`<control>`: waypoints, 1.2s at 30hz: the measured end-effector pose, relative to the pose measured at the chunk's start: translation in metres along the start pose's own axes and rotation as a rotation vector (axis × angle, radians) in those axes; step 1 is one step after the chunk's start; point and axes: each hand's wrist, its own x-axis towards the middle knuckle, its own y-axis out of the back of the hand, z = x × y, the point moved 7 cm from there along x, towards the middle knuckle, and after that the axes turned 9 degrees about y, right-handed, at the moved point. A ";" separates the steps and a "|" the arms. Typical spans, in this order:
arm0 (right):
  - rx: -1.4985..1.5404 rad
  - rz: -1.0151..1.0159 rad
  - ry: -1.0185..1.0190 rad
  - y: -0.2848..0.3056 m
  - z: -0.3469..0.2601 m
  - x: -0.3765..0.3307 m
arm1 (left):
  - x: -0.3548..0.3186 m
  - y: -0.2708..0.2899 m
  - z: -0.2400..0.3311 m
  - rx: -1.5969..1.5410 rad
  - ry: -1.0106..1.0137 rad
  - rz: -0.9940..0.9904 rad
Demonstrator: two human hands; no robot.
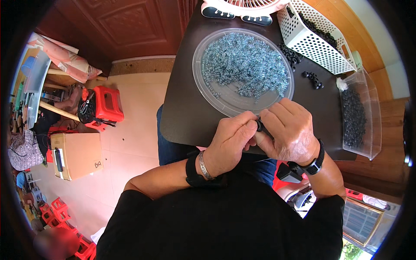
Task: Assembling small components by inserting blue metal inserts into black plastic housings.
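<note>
A small black part [259, 125], mostly covered by fingers, is positioned above the near edge of the dark table [184, 115]. It is pinched by the left hand [231, 138] from 8 o'clock and by the right hand [289, 129] from 3 o'clock. Measured from this part, a round clear tray [225, 103] filled with bluish springs [245, 60] is located at 11 to 12 o'clock. A white perforated basket [302, 37] is placed at 1 o'clock, loose black pieces [313, 80] at 2, and a transparent bin [373, 130] at 3.
</note>
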 end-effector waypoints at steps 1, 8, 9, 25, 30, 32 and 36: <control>-0.008 0.001 0.012 -0.002 0.000 0.000 | 0.000 0.001 -0.001 0.008 0.006 0.011; -0.032 0.007 -0.032 -0.006 0.002 -0.007 | 0.005 -0.002 -0.001 0.015 -0.026 0.014; -0.045 0.008 -0.034 -0.005 0.001 -0.007 | 0.005 -0.001 0.000 0.017 -0.030 0.037; -1.082 0.370 -0.712 0.215 0.096 -0.121 | 0.002 -0.007 0.000 0.094 -0.065 -0.025; -0.930 0.404 -0.795 0.240 0.131 -0.164 | 0.002 -0.005 0.000 0.080 -0.062 -0.011; -0.646 0.461 -0.873 0.205 0.138 -0.161 | 0.001 -0.004 -0.001 0.085 -0.062 0.001; -0.239 0.260 -0.918 0.125 0.177 -0.178 | 0.001 -0.005 -0.001 0.113 -0.070 -0.002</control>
